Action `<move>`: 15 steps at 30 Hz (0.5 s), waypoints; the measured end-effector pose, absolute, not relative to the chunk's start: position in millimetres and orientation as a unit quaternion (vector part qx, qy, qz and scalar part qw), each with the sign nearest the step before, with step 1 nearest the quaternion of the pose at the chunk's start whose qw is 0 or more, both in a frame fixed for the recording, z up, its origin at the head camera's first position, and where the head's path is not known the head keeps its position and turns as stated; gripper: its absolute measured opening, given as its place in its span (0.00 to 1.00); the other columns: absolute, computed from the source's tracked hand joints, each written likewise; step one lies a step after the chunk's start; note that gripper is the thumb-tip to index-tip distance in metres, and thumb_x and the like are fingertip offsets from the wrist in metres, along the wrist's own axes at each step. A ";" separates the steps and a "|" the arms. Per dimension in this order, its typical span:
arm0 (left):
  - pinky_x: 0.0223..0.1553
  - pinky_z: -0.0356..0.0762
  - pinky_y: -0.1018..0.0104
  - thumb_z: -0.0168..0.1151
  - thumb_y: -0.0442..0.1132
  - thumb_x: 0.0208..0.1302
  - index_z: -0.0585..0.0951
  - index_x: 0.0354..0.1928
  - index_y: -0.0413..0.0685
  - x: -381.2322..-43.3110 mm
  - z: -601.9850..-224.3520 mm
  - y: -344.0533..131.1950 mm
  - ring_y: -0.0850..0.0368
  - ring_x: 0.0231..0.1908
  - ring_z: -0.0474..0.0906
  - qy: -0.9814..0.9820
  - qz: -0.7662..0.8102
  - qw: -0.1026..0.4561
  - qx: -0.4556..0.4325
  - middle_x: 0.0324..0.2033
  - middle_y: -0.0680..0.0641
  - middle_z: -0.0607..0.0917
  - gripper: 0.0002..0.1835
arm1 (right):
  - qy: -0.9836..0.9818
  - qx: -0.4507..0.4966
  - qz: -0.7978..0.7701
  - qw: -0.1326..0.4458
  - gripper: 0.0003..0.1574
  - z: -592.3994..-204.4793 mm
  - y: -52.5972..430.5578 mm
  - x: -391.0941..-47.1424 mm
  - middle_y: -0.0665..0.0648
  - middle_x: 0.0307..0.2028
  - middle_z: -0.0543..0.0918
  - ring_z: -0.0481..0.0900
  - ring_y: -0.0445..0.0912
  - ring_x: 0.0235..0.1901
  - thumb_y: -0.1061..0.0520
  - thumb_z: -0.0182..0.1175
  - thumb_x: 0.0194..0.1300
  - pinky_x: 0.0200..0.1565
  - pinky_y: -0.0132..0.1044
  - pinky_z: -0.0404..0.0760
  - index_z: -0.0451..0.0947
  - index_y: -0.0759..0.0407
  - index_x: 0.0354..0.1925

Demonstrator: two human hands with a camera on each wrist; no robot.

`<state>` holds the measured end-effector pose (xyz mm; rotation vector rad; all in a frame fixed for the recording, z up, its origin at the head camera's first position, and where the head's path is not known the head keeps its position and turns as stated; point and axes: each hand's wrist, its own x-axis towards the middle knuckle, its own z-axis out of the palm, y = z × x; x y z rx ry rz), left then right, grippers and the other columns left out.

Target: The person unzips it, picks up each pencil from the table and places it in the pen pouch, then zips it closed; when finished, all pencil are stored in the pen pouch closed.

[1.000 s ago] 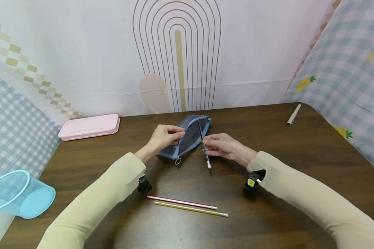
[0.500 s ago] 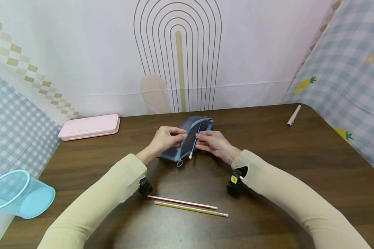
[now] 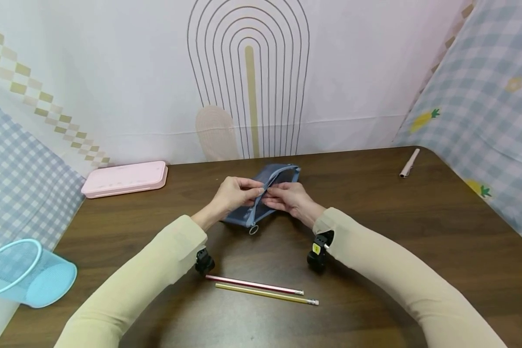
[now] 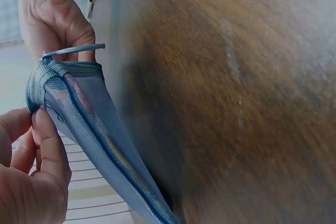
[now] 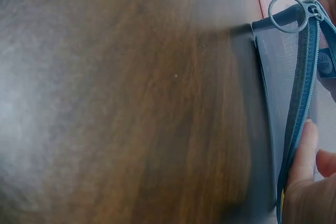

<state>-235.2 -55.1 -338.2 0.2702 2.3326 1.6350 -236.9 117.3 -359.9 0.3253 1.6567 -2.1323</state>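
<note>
A blue mesh zip pouch (image 3: 270, 172) stands with its mouth open near the back of the table. My left hand (image 3: 236, 193) pinches its zipper edge between thumb and fingers, as the left wrist view shows near the zipper band (image 4: 37, 95). My right hand (image 3: 289, 198) has its fingertips at the pouch's mouth, partly behind the zipper edge. The dark blue pencil seen earlier is hidden now, and I cannot tell whether the right fingers still hold it. From the near end hangs a ring zipper pull (image 3: 253, 229), larger in the right wrist view.
A red-striped pencil (image 3: 254, 285) and a gold pencil (image 3: 265, 294) lie in front of the hands. A pink pencil box (image 3: 125, 180) sits at back left, a pale pink pen (image 3: 410, 163) at back right. On the left, a light blue mesh cup (image 3: 52, 285) lies tipped over.
My right hand has moved left to the pouch's mouth, and the blue pencil with its white eraser has gone out of sight there. The left hand keeps its pinch on the edge.
</note>
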 end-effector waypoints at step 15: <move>0.33 0.82 0.70 0.63 0.36 0.61 0.83 0.47 0.37 -236.5 -340.1 -58.3 0.66 0.29 0.79 0.818 0.556 0.120 0.087 0.37 0.43 0.86 0.13 | 0.616 -0.065 -0.667 0.415 0.17 -360.3 128.3 -166.4 0.54 0.31 0.83 0.83 0.43 0.31 0.69 0.53 0.65 0.40 0.35 0.83 0.71 0.75 0.52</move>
